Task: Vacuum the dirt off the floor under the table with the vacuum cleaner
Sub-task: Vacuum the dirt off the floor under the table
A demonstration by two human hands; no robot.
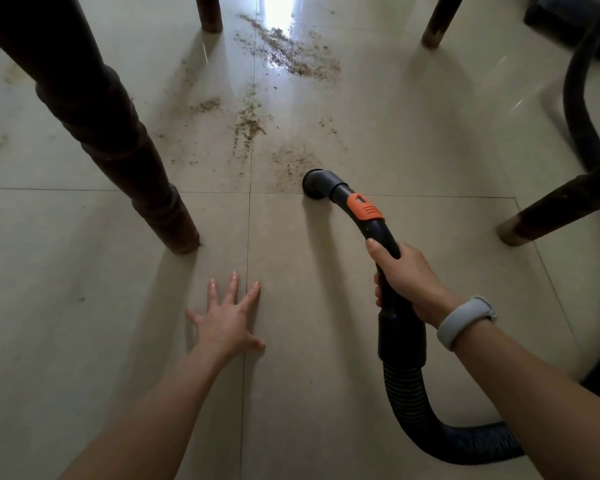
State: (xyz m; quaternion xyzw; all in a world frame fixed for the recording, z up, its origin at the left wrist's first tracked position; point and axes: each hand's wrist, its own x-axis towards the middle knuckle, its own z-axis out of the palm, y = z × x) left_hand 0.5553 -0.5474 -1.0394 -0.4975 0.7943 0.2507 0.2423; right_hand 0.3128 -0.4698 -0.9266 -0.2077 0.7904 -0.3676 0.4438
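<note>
Right hand point(404, 278) grips the vacuum handle point(378, 230); nozzle point(317, 183) meets dirt point(291, 164) ahead. Left hand point(227, 320) lies spread flat on the floor point(84, 341).

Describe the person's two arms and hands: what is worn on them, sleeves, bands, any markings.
Both forearms are bare, with no sleeves in view. The right hand has a pale grey band round the wrist, smooth and rounded like a fitness tracker; its face is not visible. The left hand wears nothing: no ring, watch or glove. No markings show on either arm.
</note>
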